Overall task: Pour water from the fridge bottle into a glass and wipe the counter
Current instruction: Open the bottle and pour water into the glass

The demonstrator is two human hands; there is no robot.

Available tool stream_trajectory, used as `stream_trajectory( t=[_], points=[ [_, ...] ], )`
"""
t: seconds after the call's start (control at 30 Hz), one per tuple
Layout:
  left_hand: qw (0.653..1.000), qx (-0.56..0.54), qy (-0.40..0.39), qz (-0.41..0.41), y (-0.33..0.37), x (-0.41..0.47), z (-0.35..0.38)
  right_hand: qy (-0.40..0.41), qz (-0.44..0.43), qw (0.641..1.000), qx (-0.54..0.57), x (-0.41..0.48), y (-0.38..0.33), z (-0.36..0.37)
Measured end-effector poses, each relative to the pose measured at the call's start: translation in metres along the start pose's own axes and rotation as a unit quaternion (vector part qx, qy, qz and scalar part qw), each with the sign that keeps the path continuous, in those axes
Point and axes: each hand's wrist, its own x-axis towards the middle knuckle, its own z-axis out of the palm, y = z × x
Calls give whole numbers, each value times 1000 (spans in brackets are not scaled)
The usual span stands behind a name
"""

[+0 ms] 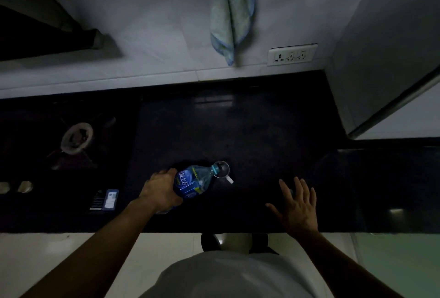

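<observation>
One clear blue-labelled bottle, tilted, neck over the glass.

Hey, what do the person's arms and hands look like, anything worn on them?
The left forearm and right forearm are bare. The left hand and right hand wear no gloves, and no watch or bracelet shows. The shirt is pale.

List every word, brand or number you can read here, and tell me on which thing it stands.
Nothing can be read with certainty.
Label on the bottle: large white characters, too blurred to read.
Blue-and-white card on the counter: print too small to read.
Socket panel: no text visible.
</observation>
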Motion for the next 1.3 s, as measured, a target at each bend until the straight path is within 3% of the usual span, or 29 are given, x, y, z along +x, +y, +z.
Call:
stream_trajectory(
  t=[1.3],
  points=[
    [998,66,-9,-21,21,-21,-23,-3,-9,1000,10,3,5,3]
  ],
)
